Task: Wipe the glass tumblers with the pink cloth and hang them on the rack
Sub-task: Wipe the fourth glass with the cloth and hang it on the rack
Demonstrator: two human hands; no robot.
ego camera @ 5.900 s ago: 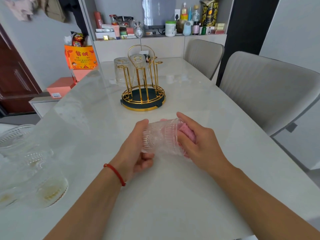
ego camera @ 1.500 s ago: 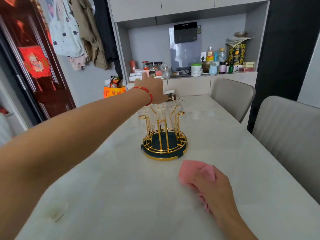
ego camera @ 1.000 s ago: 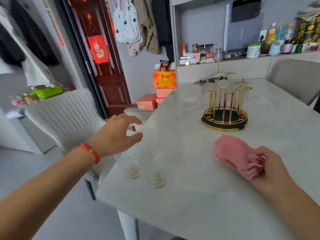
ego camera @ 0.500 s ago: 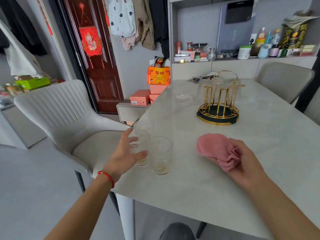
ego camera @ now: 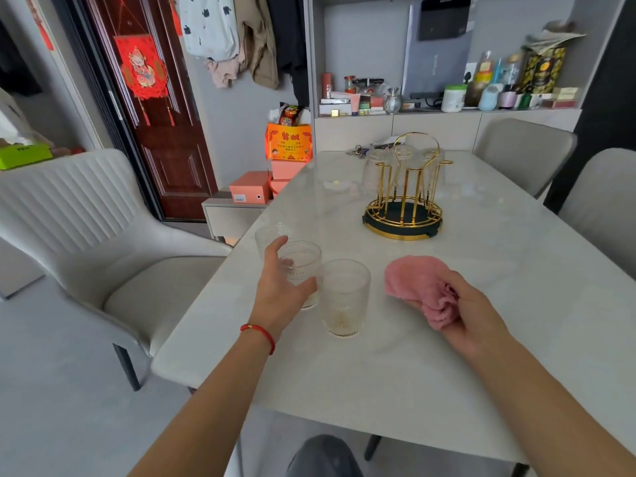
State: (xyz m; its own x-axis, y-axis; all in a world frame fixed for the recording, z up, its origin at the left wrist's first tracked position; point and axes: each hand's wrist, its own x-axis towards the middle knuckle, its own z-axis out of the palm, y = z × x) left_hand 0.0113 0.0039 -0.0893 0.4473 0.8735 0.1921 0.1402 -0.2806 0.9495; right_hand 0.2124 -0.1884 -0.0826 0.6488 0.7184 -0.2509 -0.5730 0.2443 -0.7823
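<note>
White table (ego camera: 395, 373) fills centre-right; gold rack (ego camera: 403, 197) upper centre carries inverted tumblers (ego camera: 373, 168). Three upright tumblers sit centre-left near the table edge: left hand (ego camera: 280, 287) curls round the middle tumbler (ego camera: 303, 266), another tumbler (ego camera: 345, 297) just right. Right hand (ego camera: 461, 315) clutches the bunched pink cloth (ego camera: 420, 285), centre-right.
</note>
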